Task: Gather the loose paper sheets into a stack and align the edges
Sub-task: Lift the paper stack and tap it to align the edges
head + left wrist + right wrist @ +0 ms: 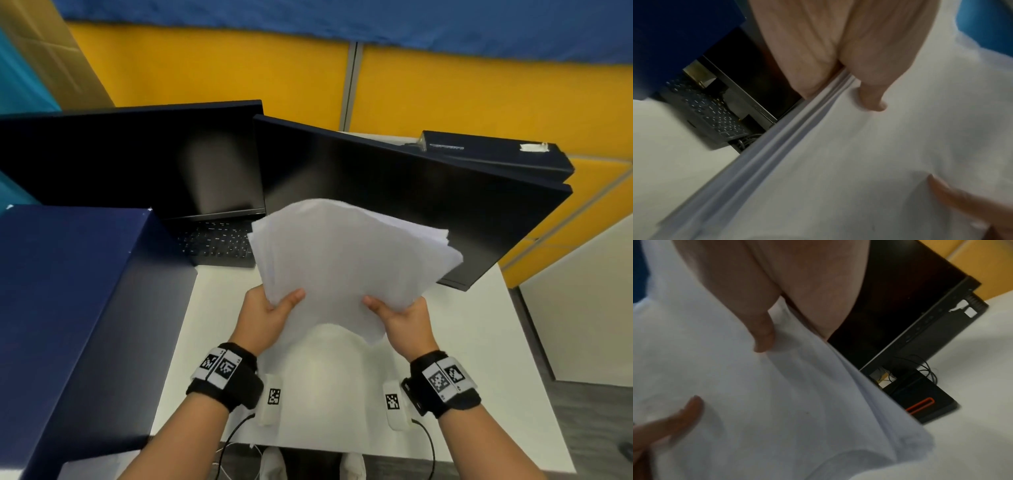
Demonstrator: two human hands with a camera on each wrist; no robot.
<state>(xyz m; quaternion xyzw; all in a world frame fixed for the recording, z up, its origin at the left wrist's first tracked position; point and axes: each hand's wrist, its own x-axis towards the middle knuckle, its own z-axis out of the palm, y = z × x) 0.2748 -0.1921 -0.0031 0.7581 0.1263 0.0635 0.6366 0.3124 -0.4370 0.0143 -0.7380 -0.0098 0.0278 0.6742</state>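
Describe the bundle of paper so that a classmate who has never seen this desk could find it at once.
Start at the white desk with two dark monitors at its back. In front of the screens, the left hand and right hand hold the paper sheets up. It is the only white, fanned, uneven-edged thing off the surface.
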